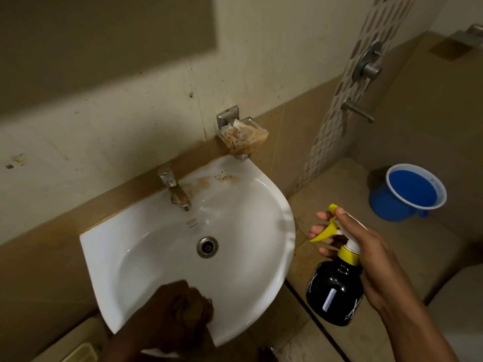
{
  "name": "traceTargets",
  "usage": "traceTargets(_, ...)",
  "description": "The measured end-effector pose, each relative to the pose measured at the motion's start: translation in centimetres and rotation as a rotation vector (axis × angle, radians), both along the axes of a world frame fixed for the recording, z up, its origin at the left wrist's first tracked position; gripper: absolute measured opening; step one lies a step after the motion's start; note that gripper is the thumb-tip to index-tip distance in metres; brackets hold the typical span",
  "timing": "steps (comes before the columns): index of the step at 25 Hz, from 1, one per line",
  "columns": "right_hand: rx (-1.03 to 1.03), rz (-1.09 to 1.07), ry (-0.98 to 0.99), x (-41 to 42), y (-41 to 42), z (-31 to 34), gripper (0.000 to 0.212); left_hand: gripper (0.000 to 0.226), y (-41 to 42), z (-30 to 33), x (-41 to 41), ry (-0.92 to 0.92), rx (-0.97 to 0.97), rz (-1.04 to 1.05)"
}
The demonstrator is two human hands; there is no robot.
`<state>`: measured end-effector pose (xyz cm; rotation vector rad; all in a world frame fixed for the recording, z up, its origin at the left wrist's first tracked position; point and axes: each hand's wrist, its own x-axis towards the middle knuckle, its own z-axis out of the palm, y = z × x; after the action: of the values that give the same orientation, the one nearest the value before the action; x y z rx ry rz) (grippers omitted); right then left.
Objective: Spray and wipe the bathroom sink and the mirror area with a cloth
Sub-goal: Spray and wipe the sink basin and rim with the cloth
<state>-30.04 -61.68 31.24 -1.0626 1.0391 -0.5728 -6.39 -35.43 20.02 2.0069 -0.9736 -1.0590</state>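
Left hand (180, 309) fingers bunch a cloth against the sink (136, 246) rim to wipe, while right hand (366, 254) fingers wrap the spray bottle (333, 291), held clear beside the basin.

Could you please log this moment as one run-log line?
left hand: wiping sink front rim, cloth barely visible | right hand: holding spray bottle beside basin | stains near tap
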Motion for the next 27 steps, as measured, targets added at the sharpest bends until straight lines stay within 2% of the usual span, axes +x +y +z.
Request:
traceTargets(3,0.009,0.010,-0.011,0.7,0.2,-0.2,0.036,0.029,-4.3,-0.6,0.7,0.192,-0.184,0.534)
traceTargets(5,0.020,0.039,-0.002,1.8,0.3,-0.3,0.034,0.024,-8.8,-3.2,-0.2,0.190,-0.217,0.780)
traceTargets(7,0.025,0.078,0.011,3.0,0.2,-0.6,0.039,0.022,-13.5,-6.4,-1.3,0.141,-0.170,0.921)
traceTargets(8,0.031,0.092,0.009,3.4,0.0,-0.8,0.043,0.029,-15.6,-7.8,-1.6,0.150,-0.077,0.927)
traceTargets(10,0.054,0.099,-0.010,3.8,-0.6,-1.3,0.047,0.063,-19.0,-9.5,-2.0,0.164,0.181,0.825)
traceTargets(11,0.058,0.101,-0.010,3.8,-1.0,-1.5,0.046,0.074,-20.3,-9.9,-2.1,0.225,0.202,0.817)
traceTargets(13,0.070,0.090,0.008,3.8,-1.6,-1.8,0.037,0.081,-22.8,-10.2,-2.5,0.351,0.085,0.859)
traceTargets(15,0.089,0.058,0.019,3.8,-2.2,-1.8,0.029,0.076,-24.5,-9.9,-3.1,0.423,0.008,0.873)
traceTargets(17,0.094,0.044,0.020,3.8,-2.6,-1.8,0.030,0.057,-25.7,-9.5,-3.8,0.537,-0.044,0.839)
traceTargets(20,0.093,0.063,0.023,4.7,-2.9,-1.5,0.036,0.034,-26.5,-7.6,-4.6,0.697,-0.071,0.678)
traceTargets(24,-0.010,0.146,-0.033,6.5,-3.3,-0.6,0.038,0.052,-24.3,-4.5,-4.4,1.110,-0.418,0.433)
traceTargets(26,-0.126,0.285,-0.010,7.9,-3.3,-0.2,0.034,0.057,-20.8,-3.7,-4.3,1.335,-0.591,0.521)
traceTargets(27,-0.195,0.355,0.024,8.9,-3.0,-0.3,0.029,0.056,-18.8,-3.6,-4.2,1.359,-0.628,0.638)
